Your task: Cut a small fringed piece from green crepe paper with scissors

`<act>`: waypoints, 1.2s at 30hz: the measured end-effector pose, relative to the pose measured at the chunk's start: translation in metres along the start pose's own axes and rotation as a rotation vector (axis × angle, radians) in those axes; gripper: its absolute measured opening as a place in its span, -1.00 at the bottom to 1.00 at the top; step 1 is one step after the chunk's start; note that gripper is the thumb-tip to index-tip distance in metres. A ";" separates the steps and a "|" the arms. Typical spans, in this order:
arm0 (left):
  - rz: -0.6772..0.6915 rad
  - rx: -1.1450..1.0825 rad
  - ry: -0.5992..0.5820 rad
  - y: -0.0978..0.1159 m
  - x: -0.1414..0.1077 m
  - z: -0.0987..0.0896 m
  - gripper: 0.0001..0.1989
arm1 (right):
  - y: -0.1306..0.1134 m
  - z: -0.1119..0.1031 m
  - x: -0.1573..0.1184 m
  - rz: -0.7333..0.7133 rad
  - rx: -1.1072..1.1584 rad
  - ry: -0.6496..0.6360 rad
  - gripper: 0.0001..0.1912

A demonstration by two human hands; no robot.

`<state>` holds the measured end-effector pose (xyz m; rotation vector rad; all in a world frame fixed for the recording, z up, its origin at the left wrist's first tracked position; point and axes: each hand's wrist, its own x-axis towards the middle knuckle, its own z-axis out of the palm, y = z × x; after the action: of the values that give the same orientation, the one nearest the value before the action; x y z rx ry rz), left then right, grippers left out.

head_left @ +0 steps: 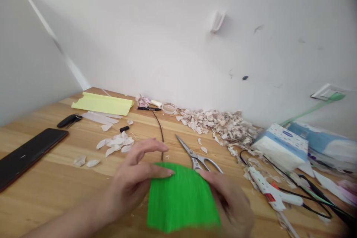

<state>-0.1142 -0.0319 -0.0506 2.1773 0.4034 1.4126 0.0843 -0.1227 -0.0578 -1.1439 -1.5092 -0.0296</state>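
Observation:
A bright green sheet of crepe paper (181, 197) lies on the wooden table (55, 178) in front of me. My left hand (136, 174) presses on its upper left edge, thumb on the paper and fingers spread above it. My right hand (231, 204), blurred, holds the sheet's right side. Silver scissors (195, 154) lie just beyond the paper, points toward the wall. A thin dark wire stem (159, 126) runs from the paper toward the wall.
A dark phone (25, 156) and a key fob (68, 120) lie at the left, yellow paper (103, 103) behind. Pale paper scraps (220, 124) pile along the wall. A glue gun (267, 189) with cables, a tissue pack (281, 145) and packages crowd the right.

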 end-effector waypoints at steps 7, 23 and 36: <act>-0.809 -0.628 0.392 0.003 0.000 0.018 -0.67 | 0.011 0.011 -0.003 -0.400 -0.212 -0.121 -0.47; -0.999 -0.732 0.187 -0.011 -0.011 0.040 -0.71 | 0.018 0.038 -0.030 0.555 0.306 -0.218 -0.59; -0.720 -0.428 -0.004 -0.004 -0.014 0.032 -0.78 | 0.022 0.015 -0.010 0.573 0.154 -0.260 -0.74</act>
<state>-0.0909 -0.0437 -0.0739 1.4681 0.7186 0.9706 0.0858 -0.1083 -0.0825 -1.4538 -1.3255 0.6347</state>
